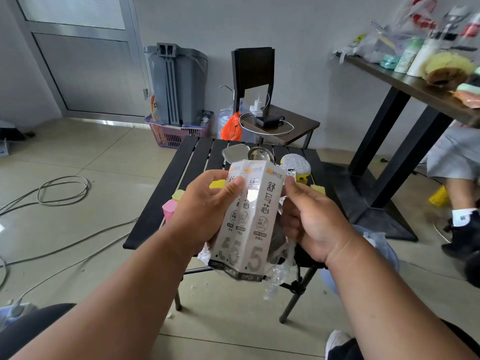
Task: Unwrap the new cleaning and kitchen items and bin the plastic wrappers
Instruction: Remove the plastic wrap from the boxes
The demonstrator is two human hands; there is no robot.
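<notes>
While the unwrapping step is plainly under way, the left hand [207,203] is gripping the bundle of tall, pale grey cardboard boxes with dark printed characters [246,216] at the centre of the frame, thumb curled across the front face and the other fingers wrapping round the back, out of sight. The bundle is being held upright in the air above the near edge of the low black slatted folding table [166,193], touching nothing but the hands. Clear crinkled plastic wrapper [279,271] is hanging loose below the boxes at lower centre while shiny film is clinging over the fronts, so the wrap looks torn open at the bottom and not yet off. Moving right, the right hand [314,219] is pinching the film at the bundle's upper right edge between thumb and forefinger, its remaining fingers curling behind.

The next move, as I judge it, calls for peeling that pinched film away from the boxes while the left hand is bracing them, then gathering the loose plastic into one piece. A grey plastic bin with a liner [179,81] is standing at upper left of centre, well apart from the hands, a likely place for the wrapper.
</notes>
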